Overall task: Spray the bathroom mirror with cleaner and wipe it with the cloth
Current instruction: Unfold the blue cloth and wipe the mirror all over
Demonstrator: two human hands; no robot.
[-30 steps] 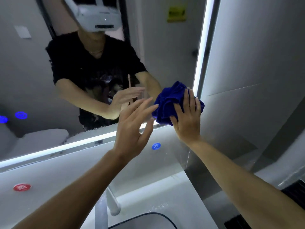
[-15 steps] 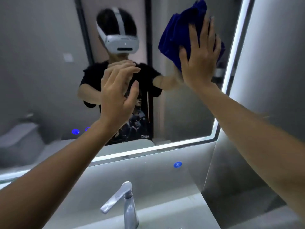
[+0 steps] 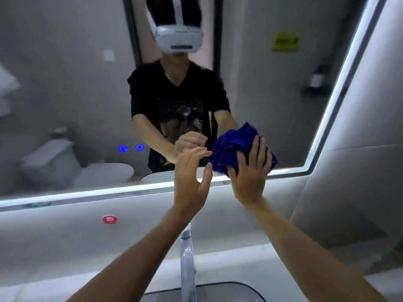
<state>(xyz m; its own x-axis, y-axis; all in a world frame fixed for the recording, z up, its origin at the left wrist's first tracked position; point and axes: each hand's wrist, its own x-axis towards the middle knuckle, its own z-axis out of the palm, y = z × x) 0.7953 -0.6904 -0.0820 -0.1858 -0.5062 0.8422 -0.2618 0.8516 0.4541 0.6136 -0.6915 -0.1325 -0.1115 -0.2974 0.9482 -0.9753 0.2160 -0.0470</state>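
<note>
The bathroom mirror [image 3: 65,83] fills the upper part of the view, framed by a lit white strip. A crumpled dark blue cloth [image 3: 233,144] lies against the glass near its lower right corner. My right hand [image 3: 248,177] presses the cloth flat onto the mirror with spread, straight fingers. My left hand [image 3: 189,182] hovers just left of the cloth, fingers relaxed and holding nothing, close to the glass. No spray bottle is in view.
A chrome faucet [image 3: 187,258] rises below my hands over the sink basin [image 3: 218,288]. A red round sticker [image 3: 109,219] sits on the wall under the mirror. Two blue touch icons [image 3: 130,147] glow in the glass. A grey wall stands at the right.
My right hand has swept the cloth from the mirror's upper right down to its lower right corner. The left hand has dropped alongside it.
</note>
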